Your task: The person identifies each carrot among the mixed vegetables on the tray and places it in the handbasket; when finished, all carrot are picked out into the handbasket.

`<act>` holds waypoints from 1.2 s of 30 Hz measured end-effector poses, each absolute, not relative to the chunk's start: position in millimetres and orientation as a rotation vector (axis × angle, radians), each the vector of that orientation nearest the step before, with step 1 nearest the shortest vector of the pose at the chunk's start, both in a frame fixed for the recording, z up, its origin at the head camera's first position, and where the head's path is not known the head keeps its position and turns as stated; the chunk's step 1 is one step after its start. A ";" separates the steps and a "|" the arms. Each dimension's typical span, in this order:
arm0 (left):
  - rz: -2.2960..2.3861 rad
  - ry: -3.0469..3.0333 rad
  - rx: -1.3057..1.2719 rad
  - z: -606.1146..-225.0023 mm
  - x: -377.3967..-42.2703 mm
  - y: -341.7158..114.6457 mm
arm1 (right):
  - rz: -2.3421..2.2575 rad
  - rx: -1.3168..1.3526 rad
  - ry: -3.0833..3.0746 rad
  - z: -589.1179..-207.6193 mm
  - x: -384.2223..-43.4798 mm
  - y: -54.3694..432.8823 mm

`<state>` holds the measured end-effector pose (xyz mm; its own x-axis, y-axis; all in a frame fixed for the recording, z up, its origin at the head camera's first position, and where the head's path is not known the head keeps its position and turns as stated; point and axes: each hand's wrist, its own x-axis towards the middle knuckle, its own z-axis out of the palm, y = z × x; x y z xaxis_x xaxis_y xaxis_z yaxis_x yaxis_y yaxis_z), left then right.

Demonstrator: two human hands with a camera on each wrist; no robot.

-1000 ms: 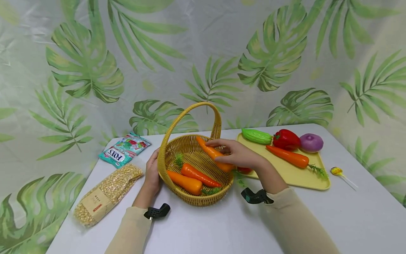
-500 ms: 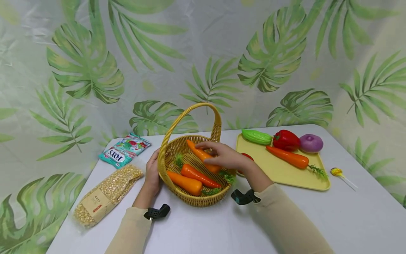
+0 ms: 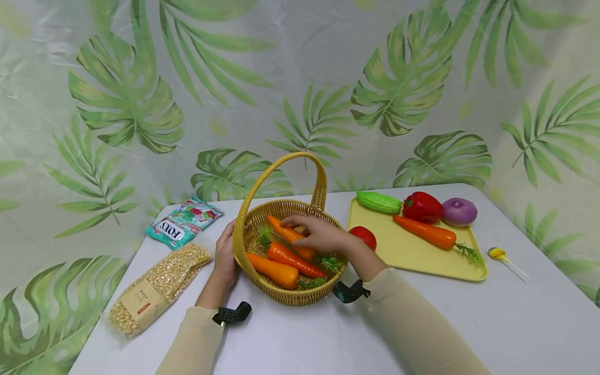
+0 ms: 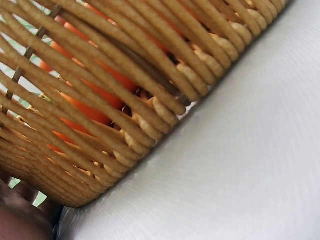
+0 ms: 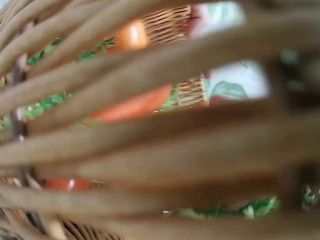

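The wicker basket, with its tall arched handle, stands on the table, and my left hand holds its left side. Part of that hand is hidden behind the basket; in the left wrist view some fingers show low against the wickerwork. My right hand reaches over the right rim and grips an orange carrot inside, thumb on the near side and fingers across the top. Beside it lie a redder carrot and another orange carrot. Blurred wicker strands fill the right wrist view.
A yellow tray on the right bears a tomato, a green bumpy gourd, a red bell pepper, a purple onion and a carrot. A lollipop, a candy bag and a grain bag lie outside it.
My right hand has moved left and down with the orange carrot, from over the basket's right rim into the basket. The tomato has come into fuller view. My left hand stays put.
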<state>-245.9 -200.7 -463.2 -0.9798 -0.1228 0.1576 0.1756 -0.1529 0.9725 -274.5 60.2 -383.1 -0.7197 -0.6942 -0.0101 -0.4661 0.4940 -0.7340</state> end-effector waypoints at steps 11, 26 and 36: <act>-2.246 -1.923 -0.050 -462.0 -244.1 -200.4 | -0.965 -0.950 2.433 -394.9 -277.5 56.2; -2.245 -1.925 -0.063 -461.5 -244.3 -200.1 | -0.926 -0.936 2.433 -397.8 -278.1 57.6; -2.257 -1.902 -0.052 -462.2 -244.9 -199.9 | -0.875 -0.934 2.435 -397.9 -276.9 57.8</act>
